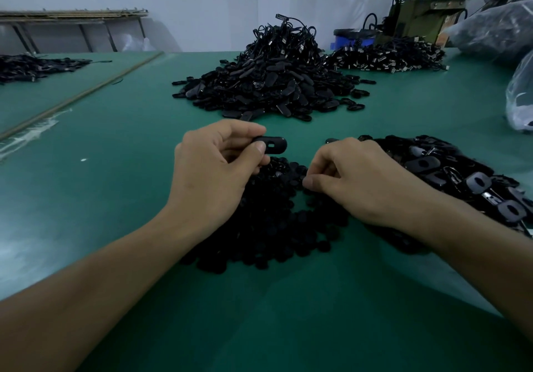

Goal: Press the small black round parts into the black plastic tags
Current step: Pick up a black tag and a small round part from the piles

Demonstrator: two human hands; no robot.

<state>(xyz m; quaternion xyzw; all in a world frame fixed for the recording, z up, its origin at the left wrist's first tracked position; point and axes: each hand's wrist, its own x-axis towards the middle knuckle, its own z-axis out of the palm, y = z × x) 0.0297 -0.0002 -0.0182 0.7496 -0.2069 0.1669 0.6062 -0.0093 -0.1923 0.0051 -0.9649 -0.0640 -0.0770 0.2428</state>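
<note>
At centre frame the left hand (213, 169) pinches a tag (272, 144) over the table (115, 184), just above the pile of round parts (268, 227). The right hand (354, 181) curls its fingers into that pile; whether it pinches a part I cannot tell. At the right edge a clear bag (519, 97) holds dark pieces. At upper right, the blue bin (344, 34) has unclear contents.

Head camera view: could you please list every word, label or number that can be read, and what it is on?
No text here can be read.
Topmost piece of the far pile: faint marks, too small to read.
Marked tag in the right pile: whitish marks, too blurred.
Held tag in the left hand: no print shows.
</note>
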